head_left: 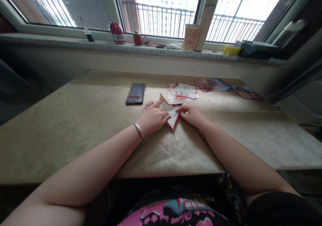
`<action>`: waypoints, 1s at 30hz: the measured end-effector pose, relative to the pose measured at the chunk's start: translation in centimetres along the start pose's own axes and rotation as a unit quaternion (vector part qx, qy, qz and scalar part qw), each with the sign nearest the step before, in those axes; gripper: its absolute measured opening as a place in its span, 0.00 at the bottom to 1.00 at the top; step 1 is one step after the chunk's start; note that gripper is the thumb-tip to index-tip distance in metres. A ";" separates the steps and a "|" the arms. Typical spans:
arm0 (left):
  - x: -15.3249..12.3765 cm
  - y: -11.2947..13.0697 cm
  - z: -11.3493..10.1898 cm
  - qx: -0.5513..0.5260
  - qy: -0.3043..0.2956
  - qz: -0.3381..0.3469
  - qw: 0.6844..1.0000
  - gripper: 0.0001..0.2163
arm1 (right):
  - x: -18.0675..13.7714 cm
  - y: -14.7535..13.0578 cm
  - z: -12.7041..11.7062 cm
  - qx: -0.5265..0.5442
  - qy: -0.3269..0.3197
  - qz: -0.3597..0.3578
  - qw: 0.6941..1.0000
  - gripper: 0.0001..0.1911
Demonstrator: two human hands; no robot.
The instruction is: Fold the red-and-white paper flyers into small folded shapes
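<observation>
A folded piece of printed paper [173, 113], white with red edges, lies on the table between my hands. Its top left corner points up and its lower corner points towards me. My left hand [153, 117], with a silver bangle at the wrist, rests over the paper's left part, fingers spread and lying on it. At the right edge, my right hand [192, 114] pinches the paper between thumb and fingers. Just beyond it lies a loose stack of printed sheets [184, 90], white with red and orange print.
A dark phone [136, 93] lies left of the stack. Colourful printed packs [213, 84] lie at the back right of the table [75, 118]. The windowsill [100, 46] behind holds a red can [117, 33], a paper cup [190, 36], a tall cylinder [205, 23] and yellow tape [231, 50].
</observation>
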State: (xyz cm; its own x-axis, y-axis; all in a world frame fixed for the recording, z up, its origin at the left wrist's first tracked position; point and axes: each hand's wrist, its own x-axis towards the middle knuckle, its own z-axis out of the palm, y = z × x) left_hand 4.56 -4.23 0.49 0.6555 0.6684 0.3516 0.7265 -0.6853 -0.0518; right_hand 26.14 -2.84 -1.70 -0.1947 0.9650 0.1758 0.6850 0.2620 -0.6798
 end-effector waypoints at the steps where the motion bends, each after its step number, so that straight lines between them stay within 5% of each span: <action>1: 0.0 0.1 0.1 0.000 0.001 0.005 1.000 0.17 | 0.0 0.0 0.0 -0.008 0.000 -0.009 1.000 0.12; 12: 0.1 0.0 0.7 -0.017 -0.009 0.009 1.000 0.16 | 0.5 0.9 0.7 -0.025 0.118 -0.089 0.989 0.10; 21: 0.3 -0.2 0.3 -0.063 -0.055 0.017 0.996 0.17 | 1.5 1.3 1.2 0.023 0.096 -0.045 0.994 0.07; 30: 0.2 0.0 0.2 -0.104 -0.076 0.034 0.991 0.18 | 1.5 0.9 1.8 0.140 0.121 -0.017 0.983 0.24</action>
State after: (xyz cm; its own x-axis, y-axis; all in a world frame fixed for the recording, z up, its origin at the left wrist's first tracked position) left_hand 4.71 -4.01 0.42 0.7365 0.6433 0.2091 0.6315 -0.7647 0.1286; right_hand 25.21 -1.18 -3.32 -0.0184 0.9389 0.3438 0.4546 0.3141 -0.8335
